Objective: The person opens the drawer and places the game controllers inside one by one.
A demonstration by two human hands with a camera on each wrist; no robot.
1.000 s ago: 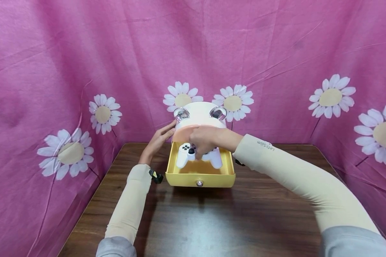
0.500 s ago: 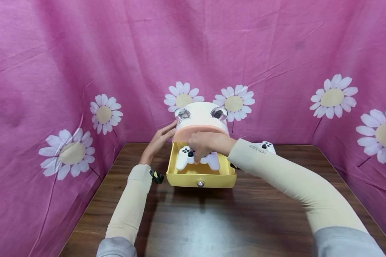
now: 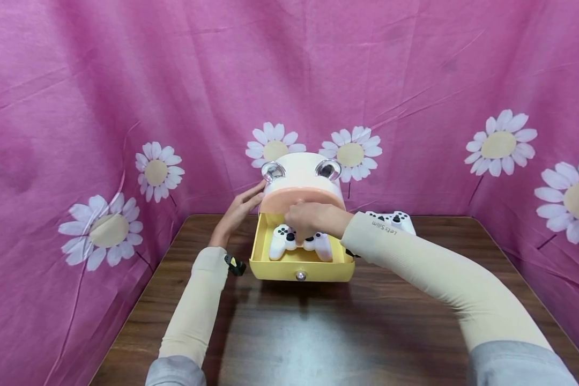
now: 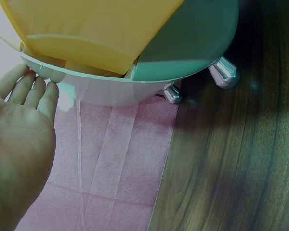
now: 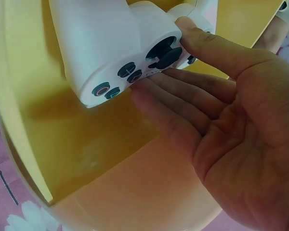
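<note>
A white game controller (image 3: 323, 248) with black buttons is inside the pulled-out yellow drawer (image 3: 255, 249). My right hand (image 3: 307, 219) reaches over it and grips its middle, thumb on one face and fingers behind, as the right wrist view shows on the controller (image 5: 106, 53). The drawer belongs to a rounded white cabinet (image 3: 301, 169) with an orange front panel (image 3: 276, 201) and two shiny round eye-like pieces. My left hand (image 3: 236, 212) touches the cabinet's left side with fingers extended; in the left wrist view its fingertips meet the white rim (image 4: 101, 86).
A second white controller (image 3: 401, 221) lies on the brown wooden table (image 3: 391, 327) to the right, partly behind my right forearm. A pink cloth (image 3: 222, 80) with daisies hangs behind and at both sides. Small metal feet (image 4: 224, 72) support the cabinet.
My right hand and the gripped controller have moved slightly down and toward the drawer's front. More of the second controller shows past my forearm. The left hand stays in place.
</note>
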